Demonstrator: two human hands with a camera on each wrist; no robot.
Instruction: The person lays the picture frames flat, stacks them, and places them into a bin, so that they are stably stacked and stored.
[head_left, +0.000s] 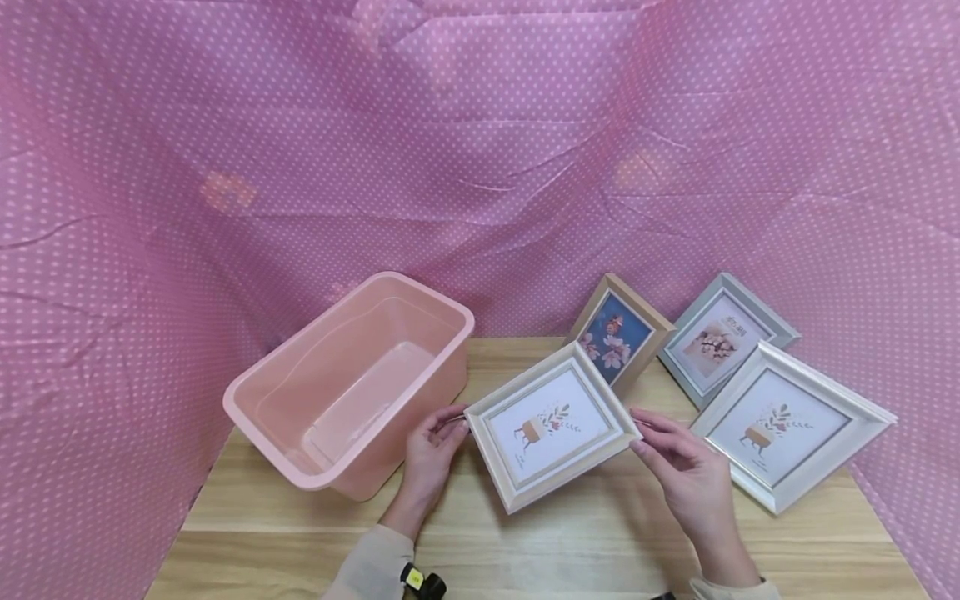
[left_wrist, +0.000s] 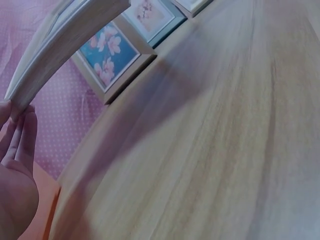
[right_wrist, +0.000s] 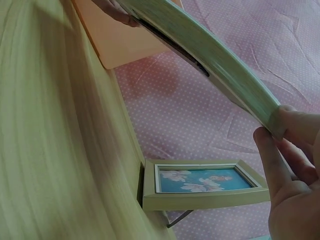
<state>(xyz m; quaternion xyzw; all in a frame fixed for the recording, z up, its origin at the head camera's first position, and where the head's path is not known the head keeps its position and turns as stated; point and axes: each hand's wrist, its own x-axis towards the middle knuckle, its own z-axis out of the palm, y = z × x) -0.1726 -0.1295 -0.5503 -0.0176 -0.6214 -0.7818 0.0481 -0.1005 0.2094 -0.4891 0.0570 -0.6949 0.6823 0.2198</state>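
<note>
Between both hands a cream picture frame (head_left: 551,427) is held up off the table, its print of a plant in a brown pot facing up toward the head camera. My left hand (head_left: 433,454) pinches its left corner, and in the left wrist view the thumb and fingers (left_wrist: 26,135) close on that corner. At the opposite corner my right hand (head_left: 686,475) pinches the frame between thumb and fingers. From the right wrist view the frame's edge (right_wrist: 215,55) and part of its dark back show.
A pink plastic bin (head_left: 352,383) stands at the left. Behind and right of the held frame stand a tan frame (head_left: 617,329) with blossoms on blue, a grey-green frame (head_left: 723,337) and another cream frame (head_left: 787,425). Pink dotted cloth (head_left: 480,167) surrounds the wooden table (head_left: 525,558).
</note>
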